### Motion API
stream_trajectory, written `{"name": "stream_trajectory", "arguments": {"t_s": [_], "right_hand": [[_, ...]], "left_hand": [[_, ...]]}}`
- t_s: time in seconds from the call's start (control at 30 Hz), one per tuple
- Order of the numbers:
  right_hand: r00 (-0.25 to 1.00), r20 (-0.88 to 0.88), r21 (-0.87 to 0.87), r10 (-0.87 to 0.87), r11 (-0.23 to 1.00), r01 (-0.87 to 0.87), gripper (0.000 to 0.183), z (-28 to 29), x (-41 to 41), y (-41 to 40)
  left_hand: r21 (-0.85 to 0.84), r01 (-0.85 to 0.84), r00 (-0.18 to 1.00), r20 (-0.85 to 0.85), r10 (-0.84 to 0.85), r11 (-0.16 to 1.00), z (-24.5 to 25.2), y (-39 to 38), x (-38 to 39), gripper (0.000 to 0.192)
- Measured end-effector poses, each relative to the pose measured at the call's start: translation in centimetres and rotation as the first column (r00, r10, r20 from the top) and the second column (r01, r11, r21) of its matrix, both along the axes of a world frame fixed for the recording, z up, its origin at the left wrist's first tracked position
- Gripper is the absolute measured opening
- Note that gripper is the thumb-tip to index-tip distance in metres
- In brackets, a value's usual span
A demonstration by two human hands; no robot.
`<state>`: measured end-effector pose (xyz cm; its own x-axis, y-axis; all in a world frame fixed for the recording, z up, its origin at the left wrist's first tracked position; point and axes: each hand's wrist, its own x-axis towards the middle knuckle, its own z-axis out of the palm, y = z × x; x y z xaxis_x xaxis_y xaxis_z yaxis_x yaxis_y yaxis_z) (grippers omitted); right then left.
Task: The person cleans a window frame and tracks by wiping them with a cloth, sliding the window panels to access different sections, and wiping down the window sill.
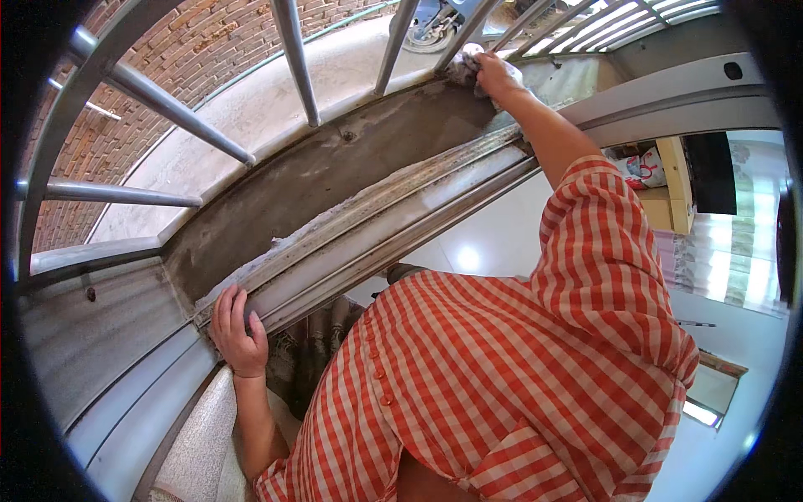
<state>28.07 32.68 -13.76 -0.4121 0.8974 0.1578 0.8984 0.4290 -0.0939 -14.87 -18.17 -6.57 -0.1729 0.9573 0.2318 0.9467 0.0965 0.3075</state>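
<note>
My right hand (pixel 499 76) grips a crumpled whitish cloth (pixel 463 66) at the far right end of the window ledge, close to the foot of a metal bar. The brown-grey ledge (pixel 332 160) looks stained and partly darker, with a ragged pale edge along its inner side. Between the ledge and my body runs a sliding-window track (pixel 376 210) with several dirty grooves. At its left end rests my left hand (pixel 238 332), fingers spread over the track's edge and nothing held in them.
Metal security bars (pixel 295 63) rise along the ledge's outer side. Beyond them are a brick wall (pixel 188 44) and a parked vehicle's wheel (pixel 433 34). A sliding window frame (pixel 665 94) stands at right. A light textured fabric (pixel 194 445) hangs at lower left.
</note>
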Motion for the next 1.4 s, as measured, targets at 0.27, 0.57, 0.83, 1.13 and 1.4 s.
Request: {"name": "stream_trajectory", "arguments": {"t_s": [0.27, 0.57, 0.83, 1.13, 1.4], "right_hand": [[0.956, -0.187, -0.169, -0.225, 0.966, 0.194, 0.035, 2.1, -4.6, -7.5], [0.525, -0.657, -0.670, -0.541, 0.738, -0.078, 0.033, 3.7, -3.1, -13.4], [0.956, -0.195, -0.209, -0.219, 0.962, 0.178, 0.042, 5.6, -8.1, -13.9], [0.981, -0.196, -0.296, -0.005, 0.954, -0.054, 0.046, 5.4, -11.5, -14.6], [0.969, -0.204, -0.201, -0.142, 0.975, 0.100, 0.044, 4.5, -10.8, -12.7]], "left_hand": [[0.031, 0.028, 0.999, 0.021, -0.029, 0.999, 1.0, -1.0, 0.0, 0.034], [0.032, 0.034, 0.999, 0.012, -0.034, 0.999, 2.5, -2.5, 1.0, 0.033], [0.040, 0.057, 0.998, 0.005, -0.057, 0.998, 2.7, -1.3, 1.6, 0.034], [0.027, 0.062, 0.997, -0.036, -0.061, 0.998, 2.2, -1.9, 1.2, 0.036], [0.053, 0.028, 1.000, 0.004, -0.029, 0.998, 0.9, -1.6, 0.7, 0.034]]}}
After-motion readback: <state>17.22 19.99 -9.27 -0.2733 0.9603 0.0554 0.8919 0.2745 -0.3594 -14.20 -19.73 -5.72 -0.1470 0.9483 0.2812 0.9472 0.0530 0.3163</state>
